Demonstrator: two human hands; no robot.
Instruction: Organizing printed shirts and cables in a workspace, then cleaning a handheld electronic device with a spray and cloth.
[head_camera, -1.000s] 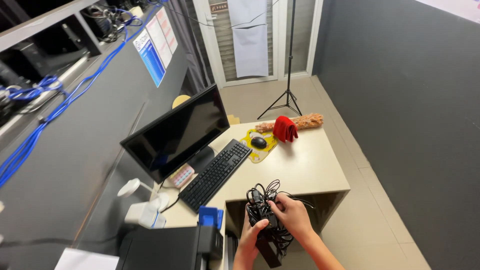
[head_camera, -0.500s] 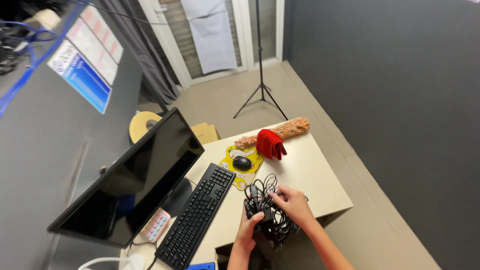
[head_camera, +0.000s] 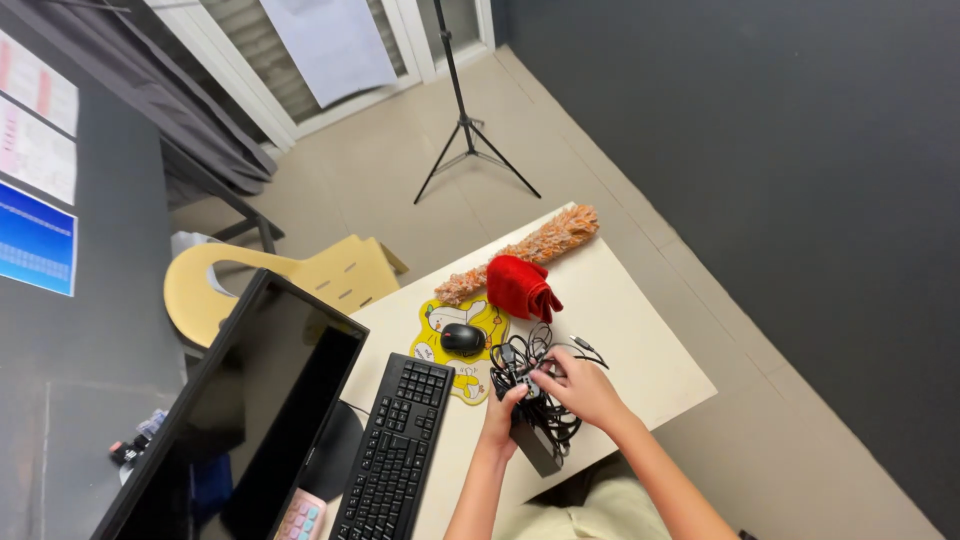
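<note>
A pale desk (head_camera: 640, 330) stands on a beige tiled floor (head_camera: 400, 190) beside a dark grey wall (head_camera: 800, 150), a tripod stand (head_camera: 468, 130) behind it. At the near edge lies a tangle of black cables (head_camera: 530, 385) with a black power brick (head_camera: 535, 445) — the left hand (head_camera: 500, 415) grips it from below, the right hand (head_camera: 580, 385) pinches the wires on top. Around it: keyboard (head_camera: 395, 450), mouse (head_camera: 462, 339) on a yellow mat (head_camera: 445, 330), red cloth (head_camera: 520, 286), orange duster (head_camera: 540, 245), monitor (head_camera: 240, 410).

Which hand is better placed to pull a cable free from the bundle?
Probably the right hand: its fingers lie on the loose cables, while the left hand grips the black power adapter from below.
</note>
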